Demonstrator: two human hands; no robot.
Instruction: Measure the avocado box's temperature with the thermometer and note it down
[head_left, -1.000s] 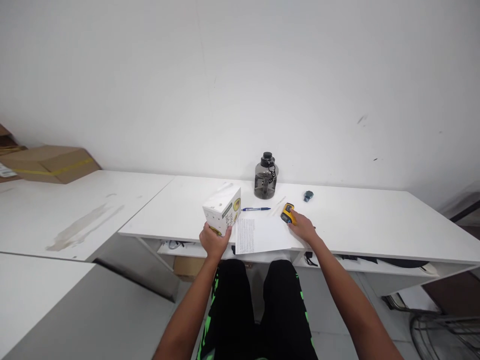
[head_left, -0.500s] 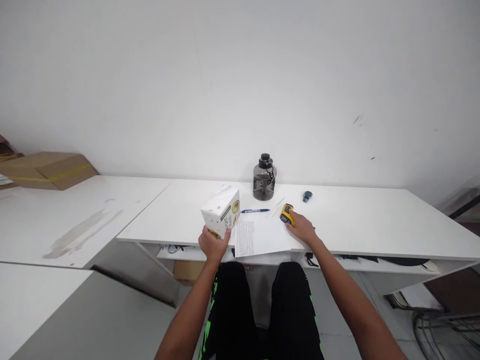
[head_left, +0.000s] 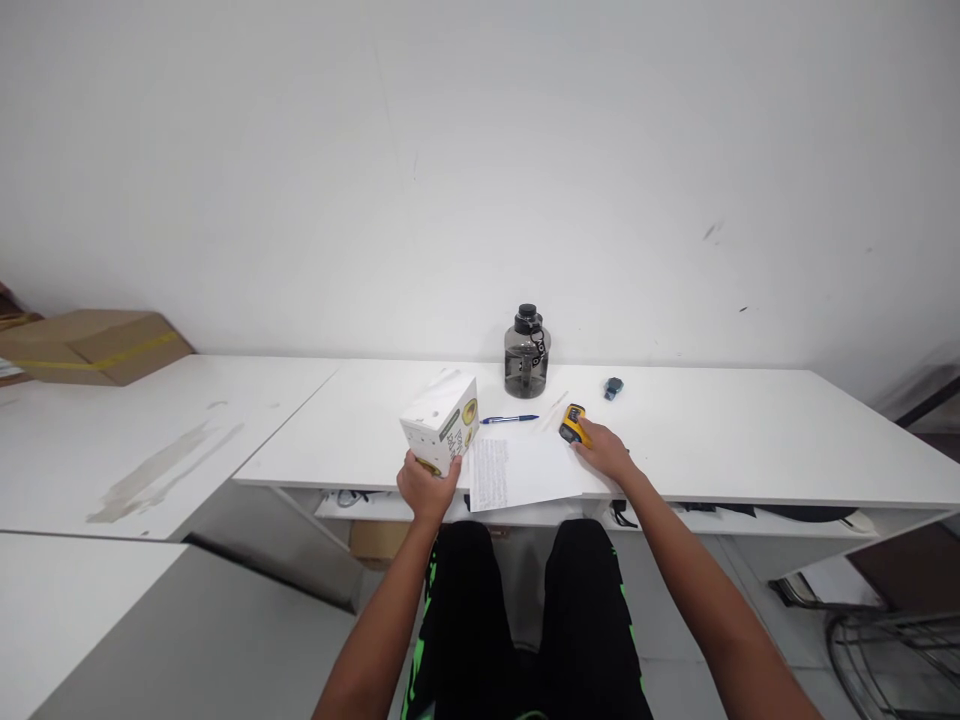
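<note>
My left hand (head_left: 429, 487) grips the near lower end of a white box (head_left: 439, 415) printed with avocado halves, which stands tilted at the desk's front. My right hand (head_left: 602, 450) is closed around a small yellow-and-black handheld device (head_left: 573, 424), with a dark panel on its upper face. Between the hands lies a sheet of paper (head_left: 529, 468) with writing down its left part, its near edge hanging over the desk edge. Just behind the paper rests a blue pen (head_left: 510, 419). What the fingers cover on the box's underside is hidden.
A dark translucent water bottle (head_left: 527, 355) stands near the wall, with a small dark blue object (head_left: 613, 388) to its right. On the left desk sits a cardboard box (head_left: 94, 345) with yellow tape. Under the white desk (head_left: 750, 440) runs a shelf with cables; a metal rack is at lower right.
The view shifts very slightly. Both hands keep their hold on the box and the yellow-and-black device, and nothing else visibly moves.
</note>
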